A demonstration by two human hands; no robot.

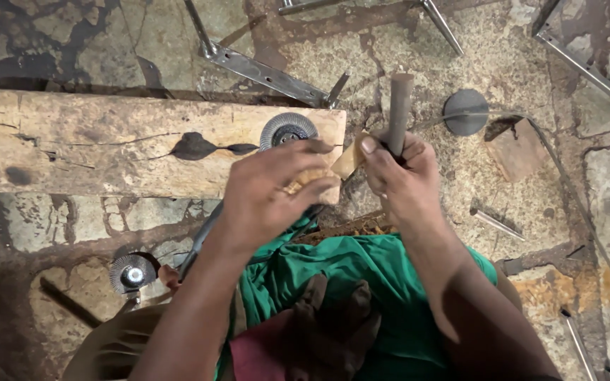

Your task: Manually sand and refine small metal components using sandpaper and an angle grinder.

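Note:
My left hand (273,190) is closed around a small pale wooden piece (347,161), holding it against the end of a long wooden beam (93,144). Just to its right, my right hand (400,173) grips a dark rod-like tool handle (399,106) that stands upright above the wooden piece. The tool's lower end is hidden behind my fingers. A grey flap disc (287,129) lies on the beam right above my left hand.
A green cloth (361,275) covers my lap. Another flap disc (132,274) lies on the floor at lower left, a flat grey disc (466,111) at upper right. Metal angle bars (266,73), thin rods (497,224) and a brown block (518,149) lie on the sawdust-covered stone floor.

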